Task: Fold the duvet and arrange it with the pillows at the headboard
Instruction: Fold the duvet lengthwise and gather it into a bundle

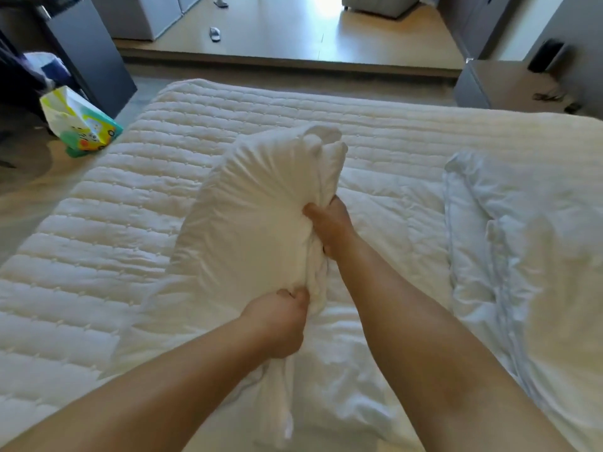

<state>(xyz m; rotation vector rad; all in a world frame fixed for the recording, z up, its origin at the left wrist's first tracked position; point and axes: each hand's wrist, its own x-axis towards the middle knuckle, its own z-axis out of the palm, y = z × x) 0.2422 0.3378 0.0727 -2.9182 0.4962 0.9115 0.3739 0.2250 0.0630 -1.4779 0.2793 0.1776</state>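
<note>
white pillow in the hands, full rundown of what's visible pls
The pillow is white, soft and plump, in a smooth fabric case that looks like cotton. It is lifted on edge above the quilted mattress, its long axis running away from the camera. Both hands pinch its right edge: the left hand at the near end, the right hand farther up. Creases fan out from the right grip. Loose case fabric hangs below the left hand. The far corner is bunched and rounded. Whether it touches the bedding beneath cannot be told.

Fingertips of right hand [329, 228] and left hand [280, 321] buried in bunched pillow [254, 220] fabric — none visible. Crumpled duvet [528, 243] cut off at right edge. Small objects on far floor [293, 31] too blurred to identify.
</note>
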